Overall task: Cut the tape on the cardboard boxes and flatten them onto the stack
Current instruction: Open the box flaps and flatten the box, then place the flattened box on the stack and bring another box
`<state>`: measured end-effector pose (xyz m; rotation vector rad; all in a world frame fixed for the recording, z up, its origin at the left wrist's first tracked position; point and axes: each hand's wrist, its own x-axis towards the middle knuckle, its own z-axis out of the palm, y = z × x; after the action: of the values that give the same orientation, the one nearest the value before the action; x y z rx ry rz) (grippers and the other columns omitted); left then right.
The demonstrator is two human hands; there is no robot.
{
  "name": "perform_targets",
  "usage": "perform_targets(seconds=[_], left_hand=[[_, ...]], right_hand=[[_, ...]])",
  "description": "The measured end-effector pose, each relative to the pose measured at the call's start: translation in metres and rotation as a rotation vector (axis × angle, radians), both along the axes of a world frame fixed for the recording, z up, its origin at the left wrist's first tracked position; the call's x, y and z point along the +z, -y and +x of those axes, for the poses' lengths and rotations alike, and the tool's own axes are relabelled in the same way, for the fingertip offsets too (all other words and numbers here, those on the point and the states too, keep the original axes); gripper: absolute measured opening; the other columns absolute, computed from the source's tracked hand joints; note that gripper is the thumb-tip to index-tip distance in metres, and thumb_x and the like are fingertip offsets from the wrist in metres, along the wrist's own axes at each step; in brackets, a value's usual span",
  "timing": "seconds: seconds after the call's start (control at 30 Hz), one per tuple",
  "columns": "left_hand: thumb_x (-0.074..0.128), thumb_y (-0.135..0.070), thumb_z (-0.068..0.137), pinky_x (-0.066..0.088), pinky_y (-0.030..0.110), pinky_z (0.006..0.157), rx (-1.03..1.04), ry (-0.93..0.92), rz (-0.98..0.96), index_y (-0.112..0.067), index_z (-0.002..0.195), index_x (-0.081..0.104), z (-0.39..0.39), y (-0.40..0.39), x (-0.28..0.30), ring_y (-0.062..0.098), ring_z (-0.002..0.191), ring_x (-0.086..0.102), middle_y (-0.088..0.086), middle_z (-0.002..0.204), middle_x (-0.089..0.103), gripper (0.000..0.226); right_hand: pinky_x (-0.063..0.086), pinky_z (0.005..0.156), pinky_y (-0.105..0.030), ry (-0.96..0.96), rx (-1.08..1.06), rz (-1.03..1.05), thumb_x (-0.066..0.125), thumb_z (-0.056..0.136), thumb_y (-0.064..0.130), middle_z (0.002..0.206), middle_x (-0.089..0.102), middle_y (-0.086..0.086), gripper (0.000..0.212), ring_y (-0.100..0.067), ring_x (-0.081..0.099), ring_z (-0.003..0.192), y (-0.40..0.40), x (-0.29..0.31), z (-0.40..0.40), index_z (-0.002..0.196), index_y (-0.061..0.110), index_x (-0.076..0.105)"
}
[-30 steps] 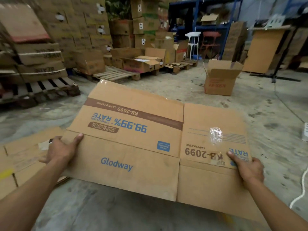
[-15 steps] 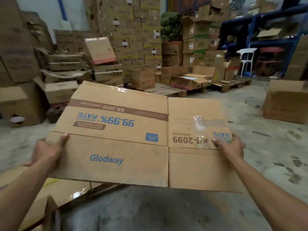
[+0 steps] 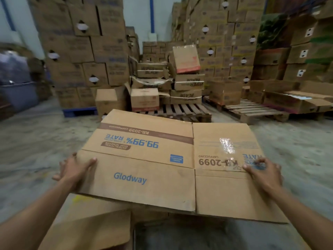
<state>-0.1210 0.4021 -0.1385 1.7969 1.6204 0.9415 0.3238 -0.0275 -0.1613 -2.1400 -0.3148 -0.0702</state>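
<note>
Both hands grip the flat box point(image 3: 144, 168), left hand point(image 3: 75, 170) and right hand point(image 3: 263, 174) w/ fingers clamped on its side edges; keep it level, lower squarely onto the stack point(image 3: 93, 222) at lower left.

I see matt brown corrugated cardboard in the flattened Glodway box point(image 3: 144, 170), its printed face dull save for a crinkled, glossy patch of clear tape point(image 3: 227, 145). Beyond that box, a rough bare-wood pallet point(image 3: 182, 110) sits on a mottled, matt concrete floor point(image 3: 36, 141). Below it, plain cardboard sheets point(image 3: 93, 228) look scuffed.
</note>
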Motion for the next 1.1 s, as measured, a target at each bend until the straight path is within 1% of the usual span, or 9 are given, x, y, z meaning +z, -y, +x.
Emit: perform_targets(seconds=[0.13, 0.33, 0.47, 0.6, 0.7, 0.8, 0.93, 1.03, 1.1], left_hand=[[0.079, -0.066, 0.057, 0.017, 0.059, 0.114, -0.005, -0.018, -0.082, -0.034, 0.137, 0.04, -0.036, -0.043, -0.047, 0.038, 0.136, 0.036, 0.018, 0.145, 0.043, 0.095], [0.086, -0.055, 0.056, 0.021, 0.054, 0.11, -0.023, -0.174, -0.188, -0.037, 0.116, 0.054, -0.053, -0.067, -0.092, 0.037, 0.132, 0.035, 0.021, 0.138, 0.043, 0.071], [0.093, -0.033, 0.057, 0.034, 0.041, 0.103, 0.048, -0.067, -0.338, -0.023, 0.107, 0.053, -0.063, -0.078, -0.11, 0.037, 0.123, 0.037, 0.026, 0.134, 0.037, 0.065], [0.091, -0.063, 0.035, 0.039, 0.044, 0.105, -0.018, 0.018, -0.364, -0.03, 0.1, 0.057, -0.057, -0.081, -0.131, 0.035, 0.124, 0.043, 0.021, 0.134, 0.045, 0.08], [0.078, -0.08, 0.022, 0.037, 0.043, 0.108, -0.156, -0.137, -0.35, -0.037, 0.101, 0.063, -0.046, -0.074, -0.166, 0.032, 0.123, 0.046, 0.017, 0.132, 0.048, 0.091], [0.06, -0.091, 0.017, 0.027, 0.04, 0.116, -0.28, -0.374, -0.42, -0.038, 0.124, 0.059, -0.037, -0.063, -0.182, 0.032, 0.137, 0.033, 0.016, 0.141, 0.046, 0.119], [0.056, -0.095, 0.012, 0.03, 0.037, 0.113, -0.338, -0.646, -0.488, -0.039, 0.14, 0.04, -0.036, -0.069, -0.186, 0.034, 0.139, 0.028, 0.019, 0.145, 0.038, 0.141], [0.063, -0.09, 0.02, 0.031, 0.04, 0.111, -0.34, -0.739, -0.56, -0.041, 0.141, 0.03, -0.036, -0.074, -0.194, 0.036, 0.138, 0.026, 0.022, 0.147, 0.031, 0.134], [0.067, -0.086, 0.041, 0.033, 0.039, 0.109, -0.349, -0.797, -0.555, -0.038, 0.144, 0.029, -0.032, -0.073, -0.189, 0.034, 0.138, 0.031, 0.019, 0.148, 0.035, 0.12]], right_hand=[[0.039, 0.098, -0.047, 0.0, 0.053, -0.032, 0.085, 0.065, 0.044, 0.116, 0.053, -0.017, 0.036, -0.038, 0.053, 0.109, -0.07, -0.031, -0.003, 0.078, 0.027, 0.055], [0.04, 0.098, -0.047, 0.058, 0.2, -0.202, 0.078, 0.07, 0.053, 0.1, 0.043, -0.009, 0.036, -0.039, 0.049, 0.113, -0.137, -0.062, -0.002, 0.073, 0.026, 0.054], [0.033, 0.103, -0.048, 0.063, 0.435, -0.431, 0.074, 0.046, 0.081, 0.121, 0.042, -0.006, 0.064, -0.033, 0.04, 0.124, -0.163, -0.085, 0.002, 0.086, 0.035, 0.055], [0.023, 0.113, -0.045, 0.161, 0.864, -0.678, 0.067, 0.038, 0.09, 0.146, 0.034, 0.008, 0.079, -0.022, 0.026, 0.139, -0.19, -0.105, -0.024, 0.106, 0.055, 0.05], [0.012, 0.117, -0.051, 0.101, 1.186, -0.979, 0.068, 0.04, 0.088, 0.158, 0.019, 0.01, 0.108, -0.029, 0.013, 0.147, -0.211, -0.138, -0.079, 0.135, 0.066, 0.021], [-0.001, 0.11, -0.068, 0.243, 1.13, -1.159, 0.061, 0.052, 0.087, 0.163, -0.017, -0.002, 0.122, -0.048, -0.014, 0.145, -0.216, -0.176, -0.106, 0.147, 0.054, -0.009], [-0.004, 0.109, -0.07, 0.257, 1.146, -1.129, 0.06, 0.074, 0.072, 0.161, -0.023, -0.002, 0.098, -0.047, -0.019, 0.143, -0.212, -0.181, -0.105, 0.145, 0.059, -0.007], [0.001, 0.112, -0.066, 0.259, 1.168, -1.141, 0.065, 0.082, 0.057, 0.163, -0.017, 0.002, 0.091, -0.044, -0.012, 0.146, -0.222, -0.172, -0.111, 0.147, 0.058, 0.001], [0.002, 0.114, -0.064, 0.247, 1.131, -1.138, 0.066, 0.085, 0.049, 0.163, -0.017, 0.004, 0.091, -0.042, -0.011, 0.147, -0.224, -0.173, -0.117, 0.147, 0.057, 0.001]])
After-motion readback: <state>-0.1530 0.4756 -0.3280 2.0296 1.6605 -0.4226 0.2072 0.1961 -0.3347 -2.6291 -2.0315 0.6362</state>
